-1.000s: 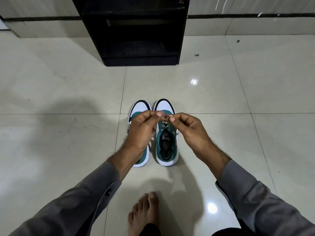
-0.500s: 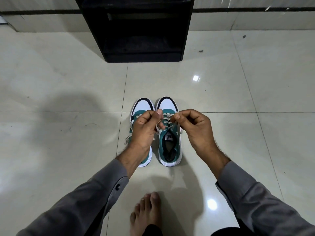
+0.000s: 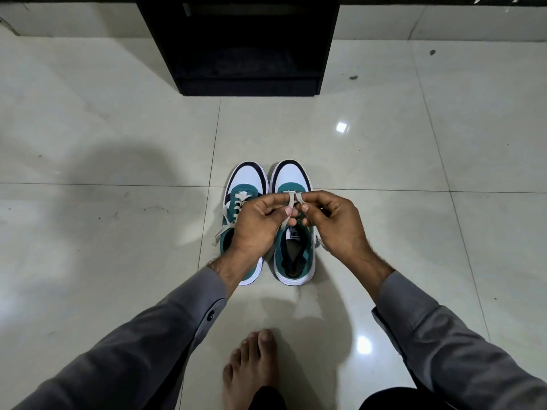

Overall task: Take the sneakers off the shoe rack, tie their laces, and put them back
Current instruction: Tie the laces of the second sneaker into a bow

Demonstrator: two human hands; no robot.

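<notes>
Two white and teal sneakers stand side by side on the tiled floor, toes pointing away from me. Over the right sneaker (image 3: 293, 179) my left hand (image 3: 257, 226) and my right hand (image 3: 334, 223) meet, both pinching its pale laces (image 3: 292, 199), which loop over my fingertips. The left sneaker (image 3: 247, 184) is partly hidden under my left hand; its laces (image 3: 225, 224) hang loose over its left side. The black shoe rack (image 3: 245, 42) stands beyond the shoes against the wall, its lower shelf dark and bare.
My bare foot (image 3: 251, 365) rests on the floor just behind the shoes. Glossy pale tiles (image 3: 103, 143) stretch to both sides. A wall skirting (image 3: 444, 22) runs behind the rack.
My hands have dropped a little lower over the right sneaker and drawn closer, and the lace now loops over my fingertips. The view has tilted down slightly.
</notes>
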